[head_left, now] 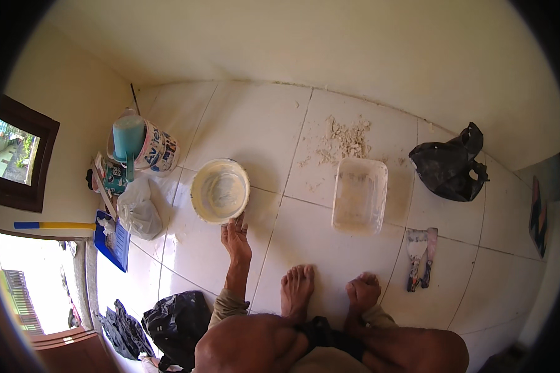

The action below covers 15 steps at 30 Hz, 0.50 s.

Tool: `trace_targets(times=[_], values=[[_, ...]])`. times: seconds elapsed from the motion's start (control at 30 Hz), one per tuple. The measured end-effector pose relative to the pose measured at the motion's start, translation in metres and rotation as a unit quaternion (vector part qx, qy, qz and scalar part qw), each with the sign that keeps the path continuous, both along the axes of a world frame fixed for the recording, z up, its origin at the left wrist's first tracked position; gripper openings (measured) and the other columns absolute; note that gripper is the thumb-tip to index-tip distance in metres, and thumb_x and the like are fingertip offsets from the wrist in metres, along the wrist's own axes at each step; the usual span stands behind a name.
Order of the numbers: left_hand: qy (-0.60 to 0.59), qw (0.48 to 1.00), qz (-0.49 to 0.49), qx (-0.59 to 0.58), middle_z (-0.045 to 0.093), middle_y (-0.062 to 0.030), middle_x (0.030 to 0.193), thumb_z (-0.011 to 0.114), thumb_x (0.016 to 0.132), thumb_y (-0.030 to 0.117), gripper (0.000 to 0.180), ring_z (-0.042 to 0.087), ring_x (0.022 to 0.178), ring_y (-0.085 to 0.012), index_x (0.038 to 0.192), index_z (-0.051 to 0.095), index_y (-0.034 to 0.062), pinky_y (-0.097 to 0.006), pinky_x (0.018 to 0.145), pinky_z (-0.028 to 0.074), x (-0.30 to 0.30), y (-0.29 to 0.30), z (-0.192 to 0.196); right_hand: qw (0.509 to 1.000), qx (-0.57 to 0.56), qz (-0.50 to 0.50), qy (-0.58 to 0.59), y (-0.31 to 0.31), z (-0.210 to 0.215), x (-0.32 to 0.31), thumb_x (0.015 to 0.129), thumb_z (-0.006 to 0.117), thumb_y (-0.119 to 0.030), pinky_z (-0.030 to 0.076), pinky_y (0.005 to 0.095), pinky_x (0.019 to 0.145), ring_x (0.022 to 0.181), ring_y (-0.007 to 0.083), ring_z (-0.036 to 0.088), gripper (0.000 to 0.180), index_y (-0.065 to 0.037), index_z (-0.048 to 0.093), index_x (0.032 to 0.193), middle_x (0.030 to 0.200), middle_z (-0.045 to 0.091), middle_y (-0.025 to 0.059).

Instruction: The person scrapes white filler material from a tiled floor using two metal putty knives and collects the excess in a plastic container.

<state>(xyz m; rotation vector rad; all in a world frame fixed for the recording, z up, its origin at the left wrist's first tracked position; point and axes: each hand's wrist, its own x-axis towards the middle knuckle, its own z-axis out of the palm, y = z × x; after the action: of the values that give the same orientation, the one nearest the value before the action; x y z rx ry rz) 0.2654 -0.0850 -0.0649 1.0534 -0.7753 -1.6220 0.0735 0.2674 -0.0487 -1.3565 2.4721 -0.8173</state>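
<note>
A round cream basin (199, 200) with pale residue inside rests on the tiled floor, left of centre. My left hand (235, 241) reaches forward and grips its near rim, with fingertips at the edge. Near my right foot, my right hand (362, 291) is closed with the fingers curled in; whether anything is in it is hidden. In front of that hand stands a rectangular translucent tub (359, 196) with whitish smears inside. Two putty knives (420, 255) lie side by side to the right, their blades pointing away from me.
Pale crumbled debris (348, 140) lies beyond the tub, near a black plastic bag (445, 168). At left are a bucket (162, 152) with a teal dipper (128, 133), a tied white bag (140, 208), and a blue paint tray (113, 245). More black bags (177, 323) lie lower left.
</note>
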Motion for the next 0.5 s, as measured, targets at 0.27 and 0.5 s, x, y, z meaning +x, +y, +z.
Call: trace_targets(times=[0.27, 0.5], values=[[0.037, 0.998, -0.043, 0.003, 0.062, -0.0061, 0.12, 0.055, 0.097, 0.017, 0.028, 0.059, 0.115, -0.0231, 0.123, 0.049, 0.0117, -0.033, 0.085, 0.044, 0.006, 0.018, 0.038, 0.99, -0.034, -0.026, -0.134, 0.007, 0.001, -0.009, 0.087, 0.055, -0.027, 0.048, 0.0446, 0.076, 0.08, 0.0301, 0.061, 0.022, -0.013, 0.069, 0.078, 0.074, 0.063, 0.009], [-0.027, 0.995, -0.097, -0.017, 0.064, -0.0055, 0.113, 0.055, 0.097, 0.016, 0.021, 0.063, 0.106, -0.0239, 0.117, 0.054, 0.0098, -0.033, 0.078, 0.048, -0.005, 0.033, 0.101, 0.852, -0.009, -0.185, -0.489, 0.043, 0.02, -0.036, 0.1, 0.042, -0.029, 0.046, 0.0316, 0.06, 0.057, 0.0157, 0.053, 0.036, -0.006, 0.067, 0.092, 0.062, 0.056, 0.0075]])
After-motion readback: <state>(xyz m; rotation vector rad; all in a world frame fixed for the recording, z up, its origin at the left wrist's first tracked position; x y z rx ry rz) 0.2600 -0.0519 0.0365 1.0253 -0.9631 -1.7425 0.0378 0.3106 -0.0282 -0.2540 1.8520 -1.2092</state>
